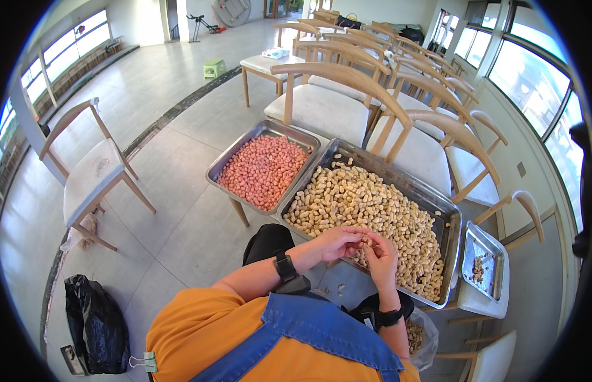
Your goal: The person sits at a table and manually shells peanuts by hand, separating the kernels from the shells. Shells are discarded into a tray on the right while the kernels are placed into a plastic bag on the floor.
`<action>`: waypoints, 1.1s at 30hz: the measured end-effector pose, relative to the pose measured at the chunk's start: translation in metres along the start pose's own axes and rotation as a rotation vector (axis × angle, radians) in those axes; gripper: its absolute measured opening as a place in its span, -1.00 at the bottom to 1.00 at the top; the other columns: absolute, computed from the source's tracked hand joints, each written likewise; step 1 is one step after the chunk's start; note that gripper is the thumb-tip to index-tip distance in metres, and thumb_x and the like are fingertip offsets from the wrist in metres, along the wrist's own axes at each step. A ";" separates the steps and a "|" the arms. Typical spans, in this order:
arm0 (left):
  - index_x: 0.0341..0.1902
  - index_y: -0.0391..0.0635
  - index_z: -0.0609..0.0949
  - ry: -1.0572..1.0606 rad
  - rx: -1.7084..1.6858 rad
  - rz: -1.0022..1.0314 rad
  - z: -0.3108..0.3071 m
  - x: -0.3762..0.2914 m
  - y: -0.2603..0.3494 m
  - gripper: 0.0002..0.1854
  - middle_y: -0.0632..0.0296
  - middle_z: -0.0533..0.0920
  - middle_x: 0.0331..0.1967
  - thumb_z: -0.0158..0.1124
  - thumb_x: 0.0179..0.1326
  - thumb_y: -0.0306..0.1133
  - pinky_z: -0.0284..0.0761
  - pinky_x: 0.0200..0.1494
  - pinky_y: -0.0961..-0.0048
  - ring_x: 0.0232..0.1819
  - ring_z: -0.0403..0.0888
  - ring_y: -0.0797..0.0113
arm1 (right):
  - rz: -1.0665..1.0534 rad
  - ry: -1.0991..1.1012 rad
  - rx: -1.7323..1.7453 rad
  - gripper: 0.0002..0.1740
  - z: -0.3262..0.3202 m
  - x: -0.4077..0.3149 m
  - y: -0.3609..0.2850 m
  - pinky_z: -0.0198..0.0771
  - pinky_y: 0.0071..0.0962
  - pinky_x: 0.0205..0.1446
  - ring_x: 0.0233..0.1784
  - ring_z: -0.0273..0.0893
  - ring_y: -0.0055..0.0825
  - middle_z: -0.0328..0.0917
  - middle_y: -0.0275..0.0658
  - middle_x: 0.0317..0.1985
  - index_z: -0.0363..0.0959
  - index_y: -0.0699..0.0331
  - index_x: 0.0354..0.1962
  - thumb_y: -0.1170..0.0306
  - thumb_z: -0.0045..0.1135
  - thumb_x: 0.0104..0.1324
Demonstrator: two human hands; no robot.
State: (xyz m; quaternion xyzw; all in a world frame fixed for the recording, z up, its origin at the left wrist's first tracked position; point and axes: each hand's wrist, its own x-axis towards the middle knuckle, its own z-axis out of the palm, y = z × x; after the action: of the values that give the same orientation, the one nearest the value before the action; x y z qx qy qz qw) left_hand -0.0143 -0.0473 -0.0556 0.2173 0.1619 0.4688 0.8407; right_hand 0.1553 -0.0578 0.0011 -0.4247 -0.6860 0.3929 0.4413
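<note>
My left hand and my right hand meet above the near edge of a large metal tray. Pinched between the fingertips of both is a peanut, partly hidden by the fingers; whether its shell is split I cannot tell. Unshelled peanuts lie heaped across the large tray. To its left, touching or almost touching, a smaller metal tray holds a layer of shelled pink peanut kernels.
On a chair at right lies a small metal tray with some brown pieces. Below my right forearm sits a clear plastic bag of shells. Wooden chairs crowd beyond the trays. A black plastic bag stands on the floor at left, near another chair.
</note>
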 end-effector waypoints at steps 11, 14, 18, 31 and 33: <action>0.26 -0.11 0.43 -0.056 -0.034 0.003 0.013 0.003 -0.004 -0.62 0.38 0.54 -0.17 0.02 0.39 -0.42 0.36 -0.26 0.65 -0.21 0.46 0.57 | -0.088 0.000 -0.246 -0.79 -0.010 0.004 0.000 0.33 -0.62 -0.37 -0.46 0.43 -0.59 0.50 -0.30 -0.42 0.57 0.31 -0.20 0.55 0.23 0.17; 0.27 -0.18 0.40 -0.093 -0.052 0.016 0.014 0.004 -0.006 -0.61 0.34 0.55 -0.15 -0.01 0.40 -0.42 0.40 -0.25 0.64 -0.22 0.48 0.55 | -0.140 -0.007 -0.310 -0.81 -0.014 0.005 -0.005 0.35 -0.59 -0.39 -0.46 0.45 -0.52 0.49 -0.28 -0.42 0.57 0.30 -0.22 0.53 0.23 0.17; 0.23 -0.21 0.43 -0.081 -0.044 0.004 0.015 0.005 -0.005 -0.63 0.30 0.57 -0.16 -0.07 0.43 -0.35 0.50 -0.18 0.60 -0.26 0.51 0.53 | -0.428 0.030 -0.515 -0.84 -0.016 0.004 -0.014 0.41 -0.50 -0.39 -0.44 0.48 -0.39 0.47 -0.27 -0.43 0.56 0.26 -0.27 0.51 0.25 0.14; -0.03 -0.23 0.56 0.051 0.053 -0.082 0.010 -0.010 0.033 -0.73 0.43 0.48 -0.47 0.08 0.37 -0.28 0.30 -0.49 0.68 -0.49 0.37 0.60 | -0.084 0.034 0.152 -0.86 -0.029 0.002 -0.009 0.19 -0.67 -0.46 -0.49 0.30 -0.61 0.44 -0.37 -0.40 0.51 0.25 -0.21 0.54 0.07 0.28; 0.01 -0.25 0.56 0.174 0.443 0.034 -0.002 -0.021 0.060 -0.71 0.51 0.38 -0.58 0.07 0.37 -0.30 0.12 -0.58 0.68 -0.63 0.20 0.61 | 0.218 -0.034 0.894 -0.86 -0.040 0.009 -0.005 0.15 -0.67 -0.48 -0.48 0.30 -0.60 0.44 -0.35 -0.39 0.46 0.22 -0.16 0.50 -0.01 0.34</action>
State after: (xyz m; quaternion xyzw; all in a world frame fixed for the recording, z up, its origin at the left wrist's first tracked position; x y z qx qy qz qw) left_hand -0.0691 -0.0366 -0.0250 0.3579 0.3289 0.4529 0.7474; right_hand 0.1898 -0.0445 0.0201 -0.2560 -0.4078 0.7013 0.5257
